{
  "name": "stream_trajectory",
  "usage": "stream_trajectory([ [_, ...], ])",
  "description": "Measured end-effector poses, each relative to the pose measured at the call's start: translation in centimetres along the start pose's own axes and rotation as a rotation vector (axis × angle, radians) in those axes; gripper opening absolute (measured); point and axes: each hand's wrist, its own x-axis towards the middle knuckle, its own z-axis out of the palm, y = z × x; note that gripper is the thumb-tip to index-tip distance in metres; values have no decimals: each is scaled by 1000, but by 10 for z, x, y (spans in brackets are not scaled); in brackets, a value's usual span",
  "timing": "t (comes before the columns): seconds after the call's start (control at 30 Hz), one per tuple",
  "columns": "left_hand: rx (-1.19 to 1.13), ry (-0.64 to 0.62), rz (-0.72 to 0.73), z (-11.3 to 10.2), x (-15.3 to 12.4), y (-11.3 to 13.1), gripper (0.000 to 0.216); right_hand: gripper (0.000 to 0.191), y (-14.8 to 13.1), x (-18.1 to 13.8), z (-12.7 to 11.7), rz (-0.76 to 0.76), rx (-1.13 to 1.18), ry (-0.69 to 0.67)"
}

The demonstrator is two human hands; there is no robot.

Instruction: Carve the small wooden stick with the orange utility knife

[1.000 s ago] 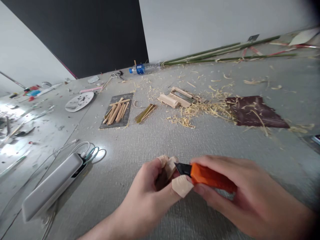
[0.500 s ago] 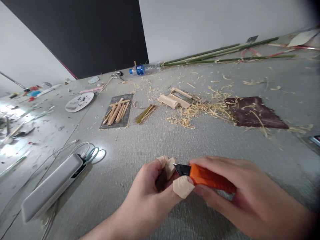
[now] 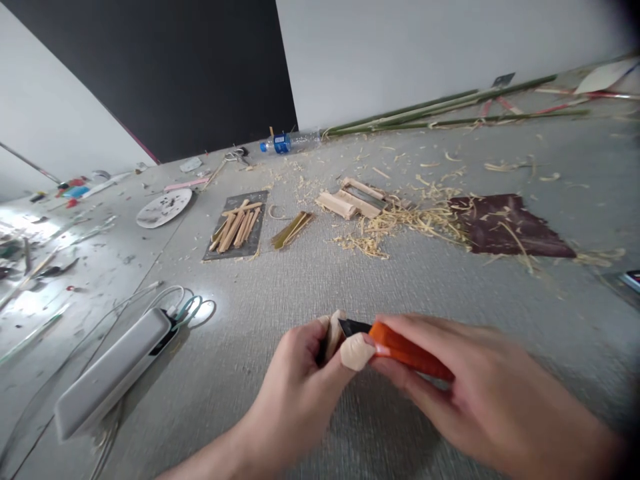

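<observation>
My right hand (image 3: 465, 373) is wrapped round an orange utility knife (image 3: 407, 353), its black blade end (image 3: 354, 327) pointing left. My left hand (image 3: 305, 380) is closed, with tan tape (image 3: 357, 352) on the thumb and more tape on the fingers. The knife's tip lies against the taped fingers of that hand, and the left thumb touches the front of the orange handle. A small brownish patch shows between the left thumb and fingers, too hidden to name. Both hands are just above the grey textured table (image 3: 280, 293).
Beyond the hands lie thin bamboo sticks (image 3: 239, 228) on a dark plate, split bamboo pieces (image 3: 350, 200), pale shavings (image 3: 370, 243) and brown sandpaper (image 3: 515, 230). A power bank (image 3: 115, 373) with cables is at left. Farther back are a plastic bottle (image 3: 283, 143) and green bamboo stalks (image 3: 400, 120).
Both hands and the knife have shifted slightly left. The blade now sits closer in against the left fingers, and less of it shows.
</observation>
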Motion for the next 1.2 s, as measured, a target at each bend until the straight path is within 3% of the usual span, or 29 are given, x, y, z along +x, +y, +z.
stream_trajectory([
  [0.17, -21, 18, -52, 3, 0, -2, 56, 24, 7, -1, 0, 84, -181, 100],
  [0.33, -48, -46, -86, 5, -5, 1, 56, 28, 11, 4, -16, 207, -124, 197],
  [0.57, -125, -62, -120, -1, -3, -2, 49, 24, 4, 3, -12, 125, 39, 19],
  [0.8, -130, -56, -135, 0, -3, 2, 46, 21, 10, 2, -9, 158, 49, -54],
  [1.0, -65, -53, -41, -4, -2, 6, 42, 16, 2, 2, -13, 221, 83, -56],
  [1.1, -73, -40, -13, -7, -1, 7, 41, 15, -7, 12, -17, 205, 50, -148],
  [1.2, -117, -38, 14, -10, 0, 8, 41, 25, -13, 34, -18, 221, -73, -235],
])
